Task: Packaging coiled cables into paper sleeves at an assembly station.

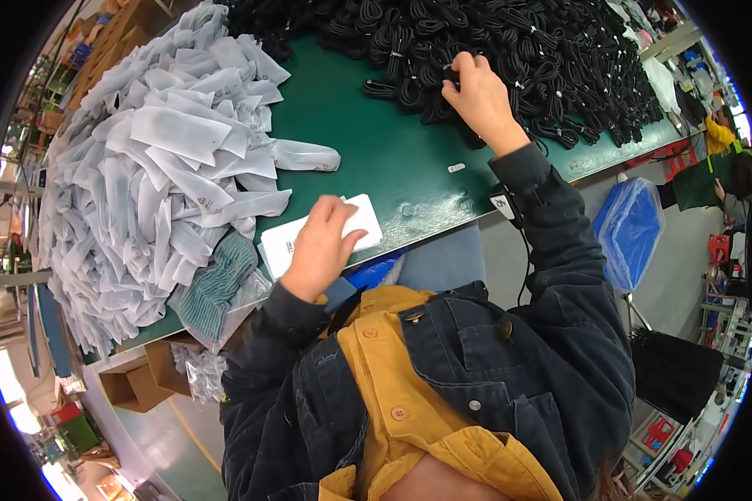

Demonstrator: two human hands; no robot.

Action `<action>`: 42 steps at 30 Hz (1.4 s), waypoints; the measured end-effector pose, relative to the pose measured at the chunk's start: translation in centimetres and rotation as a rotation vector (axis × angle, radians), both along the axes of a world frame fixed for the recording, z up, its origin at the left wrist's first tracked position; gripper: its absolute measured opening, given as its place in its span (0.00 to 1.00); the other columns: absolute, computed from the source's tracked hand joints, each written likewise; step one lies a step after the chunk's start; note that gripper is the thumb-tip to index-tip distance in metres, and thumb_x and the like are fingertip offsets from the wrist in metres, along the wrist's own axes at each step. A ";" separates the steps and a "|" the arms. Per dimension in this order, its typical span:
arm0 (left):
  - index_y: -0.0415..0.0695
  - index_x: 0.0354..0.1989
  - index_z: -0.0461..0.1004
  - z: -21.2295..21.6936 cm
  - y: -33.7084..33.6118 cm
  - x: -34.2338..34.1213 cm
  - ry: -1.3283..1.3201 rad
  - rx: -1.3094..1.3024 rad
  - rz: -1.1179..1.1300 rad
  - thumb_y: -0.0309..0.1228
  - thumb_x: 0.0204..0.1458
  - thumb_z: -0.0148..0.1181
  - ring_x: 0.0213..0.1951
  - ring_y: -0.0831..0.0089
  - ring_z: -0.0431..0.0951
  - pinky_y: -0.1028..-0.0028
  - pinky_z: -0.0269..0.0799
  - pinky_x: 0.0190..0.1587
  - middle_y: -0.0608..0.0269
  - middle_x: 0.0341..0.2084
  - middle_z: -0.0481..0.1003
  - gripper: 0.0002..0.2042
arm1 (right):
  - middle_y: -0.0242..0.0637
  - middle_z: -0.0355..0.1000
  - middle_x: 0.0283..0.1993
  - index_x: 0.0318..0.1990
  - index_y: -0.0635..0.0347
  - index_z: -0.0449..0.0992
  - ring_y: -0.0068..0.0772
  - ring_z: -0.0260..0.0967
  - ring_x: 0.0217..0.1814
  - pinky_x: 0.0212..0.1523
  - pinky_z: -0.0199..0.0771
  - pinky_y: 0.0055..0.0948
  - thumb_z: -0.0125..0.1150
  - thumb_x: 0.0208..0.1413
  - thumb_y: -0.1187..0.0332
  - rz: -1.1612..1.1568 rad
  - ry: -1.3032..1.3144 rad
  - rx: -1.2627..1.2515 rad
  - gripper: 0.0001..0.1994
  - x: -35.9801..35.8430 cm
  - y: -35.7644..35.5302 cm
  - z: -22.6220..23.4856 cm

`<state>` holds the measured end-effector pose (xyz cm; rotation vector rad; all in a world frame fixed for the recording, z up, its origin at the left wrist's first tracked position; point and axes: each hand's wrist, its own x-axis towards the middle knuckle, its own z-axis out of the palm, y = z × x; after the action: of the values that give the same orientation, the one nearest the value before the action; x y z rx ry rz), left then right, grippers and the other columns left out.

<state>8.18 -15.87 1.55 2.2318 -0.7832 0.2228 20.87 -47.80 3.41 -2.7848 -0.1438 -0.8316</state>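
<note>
My left hand [317,249] rests on a small stack of flat white slips [366,219] near the table's front edge. Its fingers are bent and the thumb stands apart from them. At the far side, my right hand [481,98] is over the near edge of a big heap of coiled black cables [493,42]. Thumb and fingers there are spread, with no cable plainly between them. Left of the slips lies a large pile of whitish translucent sleeves [175,138], and one filled sleeve [307,156] sticks out toward the middle.
A ribbed grey-green cloth [219,288] lies at the green table's [326,100] front left edge. A small pale tag [455,168] is on the tabletop. Below are cardboard boxes [138,386]; a blue bin with a clear liner [629,230] stands at right.
</note>
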 end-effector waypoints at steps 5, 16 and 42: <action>0.41 0.37 0.74 -1.8 -0.7 -0.9 0.028 0.094 0.015 0.24 0.49 0.65 0.35 0.53 0.74 0.61 0.69 0.37 0.56 0.31 0.72 0.08 | 0.41 0.74 0.33 0.47 0.61 0.71 0.30 0.70 0.25 0.26 0.70 0.27 0.52 0.64 0.67 0.204 0.222 0.776 0.09 -4.4 1.1 1.0; 0.40 0.31 0.73 -2.3 -1.4 -1.2 -0.021 -0.020 0.111 0.22 0.50 0.62 0.29 0.58 0.72 0.64 0.67 0.34 0.57 0.29 0.71 0.04 | 0.31 0.72 0.34 0.54 0.62 0.71 0.15 0.62 0.27 0.27 0.61 0.16 0.51 0.68 0.66 0.423 0.876 1.370 0.13 -13.4 6.1 -1.5; 0.40 0.32 0.71 1.0 -1.4 -0.3 -0.047 -0.174 -0.044 0.18 0.46 0.61 0.39 0.56 0.71 0.65 0.68 0.43 0.56 0.36 0.72 0.07 | 0.34 0.71 0.40 0.50 0.61 0.74 0.26 0.71 0.39 0.40 0.74 0.26 0.58 0.59 0.79 0.647 0.756 0.899 0.12 -14.7 7.4 -0.7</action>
<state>7.87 -17.31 2.52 2.0498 -0.8063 0.3112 6.18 -40.40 2.73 -1.8198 -0.3842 0.2908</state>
